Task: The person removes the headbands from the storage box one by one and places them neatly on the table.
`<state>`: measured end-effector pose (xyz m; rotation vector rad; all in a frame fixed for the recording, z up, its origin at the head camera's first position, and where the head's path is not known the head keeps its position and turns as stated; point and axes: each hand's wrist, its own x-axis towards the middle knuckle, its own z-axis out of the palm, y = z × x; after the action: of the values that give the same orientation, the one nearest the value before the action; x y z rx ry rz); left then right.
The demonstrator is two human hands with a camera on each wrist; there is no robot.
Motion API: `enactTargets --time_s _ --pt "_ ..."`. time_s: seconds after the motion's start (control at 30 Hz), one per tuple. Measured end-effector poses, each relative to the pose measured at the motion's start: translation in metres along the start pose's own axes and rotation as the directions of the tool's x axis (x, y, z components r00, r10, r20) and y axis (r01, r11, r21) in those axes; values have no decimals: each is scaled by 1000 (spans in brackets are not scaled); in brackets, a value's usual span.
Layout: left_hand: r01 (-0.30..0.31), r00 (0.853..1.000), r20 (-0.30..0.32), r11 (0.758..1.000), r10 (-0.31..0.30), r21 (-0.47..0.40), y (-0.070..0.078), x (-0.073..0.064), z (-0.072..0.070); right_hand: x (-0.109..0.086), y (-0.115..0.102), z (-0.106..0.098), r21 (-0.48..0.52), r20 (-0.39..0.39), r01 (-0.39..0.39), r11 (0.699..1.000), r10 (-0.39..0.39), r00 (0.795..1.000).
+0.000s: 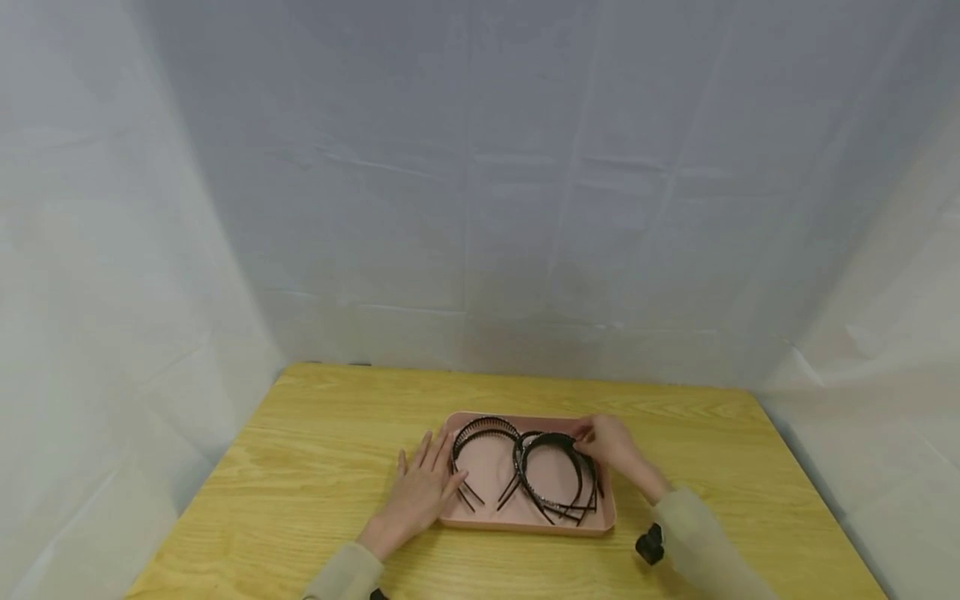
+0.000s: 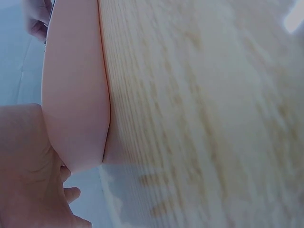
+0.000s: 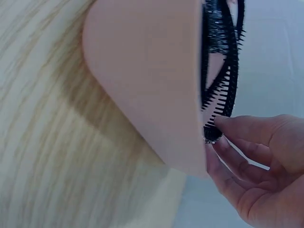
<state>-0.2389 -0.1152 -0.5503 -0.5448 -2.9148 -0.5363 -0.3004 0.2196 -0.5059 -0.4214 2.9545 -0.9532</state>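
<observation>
Right wrist: our right hand [image 3: 266, 185] pinches a headband [image 3: 231, 90], likely adjusting; our spread left hand [image 1: 422, 486] should next steady the tray [image 1: 517, 527].

Table [image 1: 322, 450], wood-grained and yellowish in the head view, is showing rounded far corners. A pink rectangular tray [image 1: 517, 527] is lying directly on it, roughly midway between the side edges, long sides running left to right, walls flaring upward.
</observation>
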Motion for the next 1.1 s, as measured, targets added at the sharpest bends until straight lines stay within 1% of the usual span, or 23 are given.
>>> enactTargets --time_s 0.07,0.17,0.23,0.33,0.4,0.47,0.6,0.7,0.83,0.93,0.97,1.1 --pt "-6 1000 -18 1000 6 1 -2 0 2 -1 0 -4 13 10 2 1000 -2 1000" --pt "-7 1000 -25 1000 8 7 -3 0 3 -4 1 -12 37 41 28 999 -29 999" --pt "-1 1000 -9 1000 1 2 0 -1 -1 -6 2 -17 72 70 47 996 -53 996" --pt "6 1000 12 1000 -6 -2 2 -1 -5 -9 5 -23 156 118 59 986 -78 990" --pt "10 1000 20 1000 -10 2 3 0 -6 -12 7 -26 228 150 40 973 -76 986" --pt "9 1000 13 1000 -9 12 0 0 -3 -14 8 -28 297 177 3 955 -58 982" --pt "10 1000 9 1000 -10 20 -1 0 0 -20 10 -32 394 219 -57 917 -34 975" --pt "5 1000 -3 1000 -5 15 -2 0 1 -25 11 -33 438 238 -83 895 -27 971" --pt "-1 1000 -14 1000 2 23 -1 0 0 -31 12 -33 486 245 -97 869 -28 969" --pt "2 1000 -1 1000 -2 30 1 -1 -2 -33 14 -33 517 242 -115 848 -16 970" --pt "2 1000 4 1000 -2 31 1 -1 -3 -33 14 -32 524 239 -128 842 -1 971" --pt "1 1000 14 1000 -1 -14 4 -2 -8 -34 14 -30 539 233 -144 830 17 972"
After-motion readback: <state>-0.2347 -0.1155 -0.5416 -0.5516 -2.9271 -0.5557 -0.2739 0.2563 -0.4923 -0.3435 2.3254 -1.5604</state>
